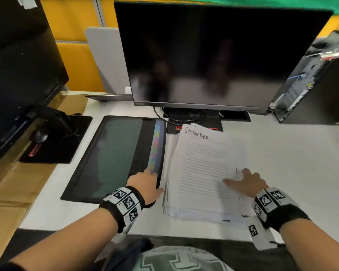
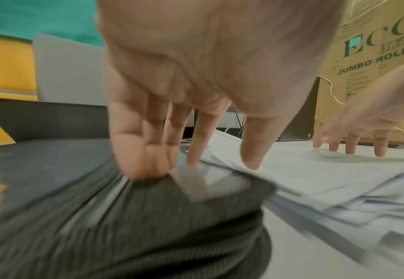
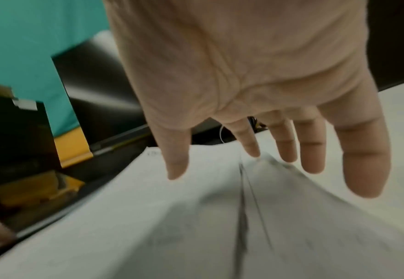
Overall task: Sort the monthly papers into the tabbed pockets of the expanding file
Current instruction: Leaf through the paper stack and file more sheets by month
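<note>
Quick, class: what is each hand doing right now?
Left hand: open, fingertips on the black expanding file.
Right hand: open, resting on the white paper stack.

Expanding file: black woven cloth edging, ribbed and matt in the left wrist view, w/ a glossy dark green panel; coloured tabs look like smooth plastic. Papers: thin white matt paper, printed, top sheet handwritten. Table: smooth white, slight sheen. Monitor: glossy black screen, reflective. Cardboard on the left: brown, matt.
</note>
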Action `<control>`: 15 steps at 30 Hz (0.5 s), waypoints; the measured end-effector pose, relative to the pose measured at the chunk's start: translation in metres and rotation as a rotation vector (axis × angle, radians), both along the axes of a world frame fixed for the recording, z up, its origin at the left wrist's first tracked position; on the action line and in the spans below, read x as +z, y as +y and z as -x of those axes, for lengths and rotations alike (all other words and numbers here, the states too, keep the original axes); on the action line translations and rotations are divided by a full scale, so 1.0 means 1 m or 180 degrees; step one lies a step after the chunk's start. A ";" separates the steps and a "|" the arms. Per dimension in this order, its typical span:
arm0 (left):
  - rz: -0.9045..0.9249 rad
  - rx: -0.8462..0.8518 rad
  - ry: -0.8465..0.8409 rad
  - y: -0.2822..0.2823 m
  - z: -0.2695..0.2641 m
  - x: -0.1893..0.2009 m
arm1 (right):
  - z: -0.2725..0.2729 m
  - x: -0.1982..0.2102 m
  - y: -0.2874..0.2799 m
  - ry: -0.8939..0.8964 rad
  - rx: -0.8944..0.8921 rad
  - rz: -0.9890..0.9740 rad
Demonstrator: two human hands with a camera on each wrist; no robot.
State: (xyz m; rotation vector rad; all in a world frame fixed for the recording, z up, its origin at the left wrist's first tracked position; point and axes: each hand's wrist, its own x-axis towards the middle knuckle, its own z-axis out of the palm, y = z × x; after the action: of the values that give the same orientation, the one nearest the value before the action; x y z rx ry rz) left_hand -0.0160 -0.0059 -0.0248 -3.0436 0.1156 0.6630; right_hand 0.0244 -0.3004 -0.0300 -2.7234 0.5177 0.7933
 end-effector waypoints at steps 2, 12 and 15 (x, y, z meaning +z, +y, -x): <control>0.0211 0.0017 -0.0109 -0.005 -0.004 -0.004 | 0.004 -0.009 0.007 -0.0048 0.0062 0.0303; 0.1168 0.0524 0.0586 -0.070 -0.013 -0.017 | 0.009 -0.020 -0.031 -0.0236 0.0228 -0.0502; 0.1247 0.0708 0.0590 -0.078 -0.018 -0.016 | 0.006 -0.018 -0.039 -0.0231 0.0357 -0.0812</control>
State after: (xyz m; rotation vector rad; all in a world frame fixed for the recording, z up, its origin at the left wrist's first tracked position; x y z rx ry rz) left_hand 0.0024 -0.0836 -0.0408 -3.3919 -0.1056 1.0531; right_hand 0.0188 -0.3394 -0.0479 -2.5497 0.2317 0.7287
